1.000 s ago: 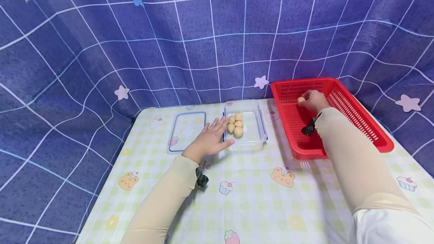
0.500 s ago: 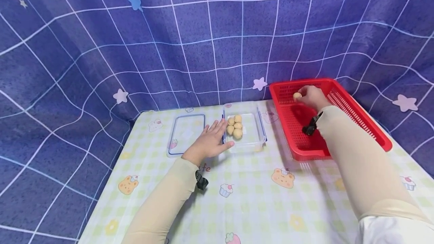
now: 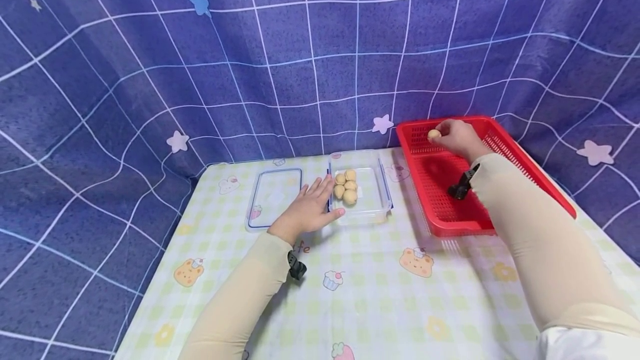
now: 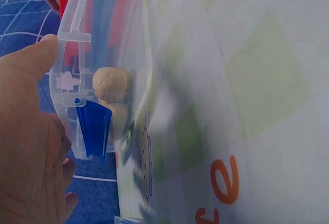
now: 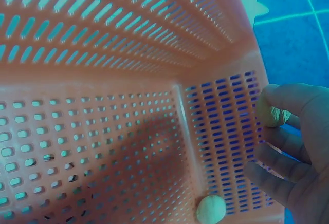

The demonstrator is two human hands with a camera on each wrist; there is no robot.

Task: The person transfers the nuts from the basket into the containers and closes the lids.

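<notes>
My right hand (image 3: 457,139) pinches a walnut (image 3: 434,134) between thumb and fingertips, above the far left part of the red plastic basket (image 3: 431,215). In the right wrist view another walnut (image 5: 211,209) lies on the basket floor by the end wall. Several walnuts (image 3: 350,197) sit in the left part of the clear plastic container (image 3: 372,216). My left hand (image 3: 311,207) rests against that container's left side with its fingers straight and spread. Its thumb (image 4: 41,54) touches the rim in the left wrist view.
A clear lid (image 3: 275,199) with a blue seal lies flat left of the container. One blue latch (image 4: 95,130) hangs down the container's side. A checked cloth (image 3: 370,304) covers the table, and a blue curtain (image 3: 280,60) stands behind it.
My right hand has lifted the walnut from lower in the basket and moved it up and slightly left. The left hand and the container's walnuts stay in place.
</notes>
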